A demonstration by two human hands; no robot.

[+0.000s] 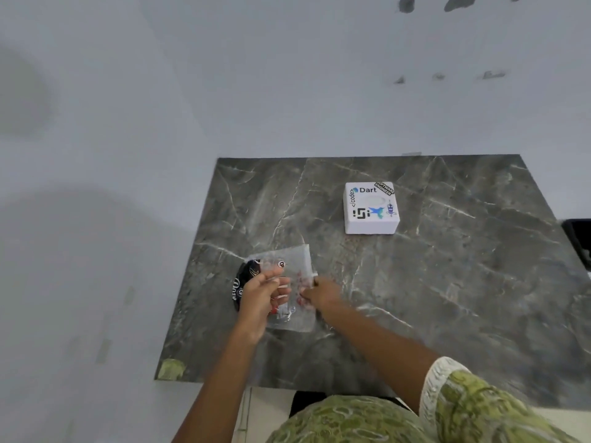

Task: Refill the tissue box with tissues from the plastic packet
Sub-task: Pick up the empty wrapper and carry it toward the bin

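A plastic tissue packet (292, 260), clear with black and red print, lies near the left side of the grey marble table (431, 298). My left hand (260, 295) grips the packet's left part, fingers curled over its top. My right hand (321, 294) pinches the packet's right edge. The image is blurred there, so I cannot tell whether the packet is torn open. The white tissue box (371, 208), covered in stickers with an oval slot on top, stands farther back and to the right, apart from both hands.
A white wall rises behind and to the left of the table. A dark object (580, 241) sits at the table's right edge. The table's front edge is close to my body. A yellowish patch (171, 369) marks its front left corner.
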